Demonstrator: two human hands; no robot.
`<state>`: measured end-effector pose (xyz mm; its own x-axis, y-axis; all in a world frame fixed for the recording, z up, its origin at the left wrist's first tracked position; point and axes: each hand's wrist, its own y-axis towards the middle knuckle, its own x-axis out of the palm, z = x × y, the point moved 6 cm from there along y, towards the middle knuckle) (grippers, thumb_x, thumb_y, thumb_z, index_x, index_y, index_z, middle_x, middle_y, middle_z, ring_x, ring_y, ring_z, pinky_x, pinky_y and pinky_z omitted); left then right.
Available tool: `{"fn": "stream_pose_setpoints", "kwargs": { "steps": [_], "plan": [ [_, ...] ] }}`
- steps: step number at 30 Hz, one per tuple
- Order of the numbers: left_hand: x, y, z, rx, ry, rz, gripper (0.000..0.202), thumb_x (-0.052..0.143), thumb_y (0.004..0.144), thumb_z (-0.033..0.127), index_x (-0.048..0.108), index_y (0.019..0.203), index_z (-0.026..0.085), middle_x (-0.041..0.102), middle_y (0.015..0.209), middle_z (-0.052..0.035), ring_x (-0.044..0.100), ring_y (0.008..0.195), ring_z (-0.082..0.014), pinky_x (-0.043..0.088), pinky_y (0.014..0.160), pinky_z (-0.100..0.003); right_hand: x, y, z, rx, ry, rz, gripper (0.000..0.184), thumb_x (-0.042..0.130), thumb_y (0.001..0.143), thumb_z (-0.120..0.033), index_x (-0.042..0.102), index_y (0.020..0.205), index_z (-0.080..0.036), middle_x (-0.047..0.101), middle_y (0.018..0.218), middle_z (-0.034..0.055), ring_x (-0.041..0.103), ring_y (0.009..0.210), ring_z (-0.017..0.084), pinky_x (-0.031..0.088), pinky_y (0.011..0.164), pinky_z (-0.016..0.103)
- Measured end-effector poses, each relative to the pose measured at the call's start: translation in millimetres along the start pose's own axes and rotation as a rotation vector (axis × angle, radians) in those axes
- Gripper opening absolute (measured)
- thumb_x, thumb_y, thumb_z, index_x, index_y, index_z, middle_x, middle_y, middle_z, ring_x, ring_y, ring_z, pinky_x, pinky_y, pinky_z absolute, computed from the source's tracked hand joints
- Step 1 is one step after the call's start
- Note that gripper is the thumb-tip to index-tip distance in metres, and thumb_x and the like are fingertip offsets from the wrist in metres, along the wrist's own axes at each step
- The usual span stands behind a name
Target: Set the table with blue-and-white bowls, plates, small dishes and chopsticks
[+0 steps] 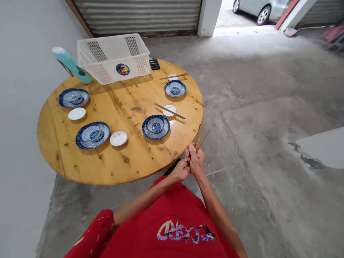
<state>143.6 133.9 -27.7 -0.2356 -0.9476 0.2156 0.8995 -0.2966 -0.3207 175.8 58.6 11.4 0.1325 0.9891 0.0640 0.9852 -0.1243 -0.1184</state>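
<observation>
Beyond the table's near right edge, my right hand (197, 161) is closed around a bunch of thin brown chopsticks (203, 139), whose tips fan out upward. My left hand (182, 170) is closed on the lower part of the same bunch, touching the right; its fingers are partly hidden. Nearest to both hands on the table is a blue-patterned plate (167, 131) with a glass-like bowl (155, 125) on it. Behind it, a pair of chopsticks (178, 115) lies across a small white saucer (169, 108). Farther back, another pair (180, 75) rests across a second saucer (172, 78).
The round wooden table (129, 168) also bears more blue plates (79, 141) with bowls and white saucers (118, 138) on the left. At the back stand a white plastic basket (107, 73), a turquoise bottle (70, 64) and a black object (154, 64). A car (264, 10) is outside.
</observation>
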Motion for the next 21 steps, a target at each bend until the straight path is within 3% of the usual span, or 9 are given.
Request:
{"fn": "stream_pose_setpoints", "kwargs": {
  "steps": [4,7,10,13,17,21],
  "plan": [
    [-6.7,28,8,0.037,0.043,0.093,0.031,0.061,0.08,0.038,0.052,0.058,0.019,0.047,0.052,0.0005,0.039,0.05,-0.0104,0.029,0.049,-0.024,11,47,4,0.122,-0.036,-0.2,0.046,0.052,0.088,-0.064,0.057,0.084,-0.019,0.051,0.058,-0.0043,0.05,0.048,0.011,0.041,0.045,0.021],
    [-29.8,57,16,-0.006,-0.043,0.304,0.035,0.06,0.082,0.049,0.054,0.067,0.018,0.043,0.047,0.0043,0.034,0.043,-0.0079,0.025,0.044,-0.022,22,92,0,0.02,-0.184,-0.401,0.046,0.043,0.094,-0.061,0.061,0.092,-0.018,0.062,0.073,0.0014,0.061,0.066,0.016,0.05,0.061,0.025],
    [-52.7,82,26,-0.059,-0.212,0.445,0.038,0.062,0.081,0.054,0.06,0.086,0.017,0.039,0.047,0.0082,0.027,0.038,-0.0061,0.019,0.04,-0.021,25,148,-6,-0.227,-0.493,-0.368,0.045,0.036,0.099,-0.052,0.064,0.1,-0.017,0.066,0.096,0.0089,0.062,0.095,0.022,0.049,0.088,0.034],
    [-68.6,101,39,-0.041,-0.343,0.525,0.039,0.065,0.08,0.054,0.06,0.09,0.017,0.039,0.047,0.0089,0.025,0.037,-0.0047,0.018,0.038,-0.019,33,204,-3,-0.405,-0.88,-0.284,0.039,0.045,0.098,-0.043,0.06,0.116,-0.011,0.062,0.117,0.0177,0.054,0.115,0.028,0.041,0.101,0.041],
    [-76.5,121,45,-0.055,-0.425,0.608,0.038,0.066,0.079,0.053,0.06,0.087,0.016,0.041,0.047,0.0084,0.024,0.037,-0.0034,0.017,0.038,-0.018,57,252,19,-0.425,-1.254,-0.371,0.039,0.053,0.097,-0.036,0.056,0.122,-0.006,0.06,0.121,0.0235,0.053,0.114,0.032,0.043,0.095,0.041],
    [-78.8,144,42,-0.084,-0.485,0.645,0.041,0.068,0.076,0.053,0.06,0.088,0.015,0.046,0.05,0.0071,0.024,0.037,-0.0023,0.016,0.039,-0.017,73,265,43,-0.316,-1.453,-0.525,0.031,0.053,0.098,-0.039,0.058,0.111,-0.011,0.064,0.107,0.0222,0.061,0.1,0.029,0.046,0.079,0.035]
  ]
}}
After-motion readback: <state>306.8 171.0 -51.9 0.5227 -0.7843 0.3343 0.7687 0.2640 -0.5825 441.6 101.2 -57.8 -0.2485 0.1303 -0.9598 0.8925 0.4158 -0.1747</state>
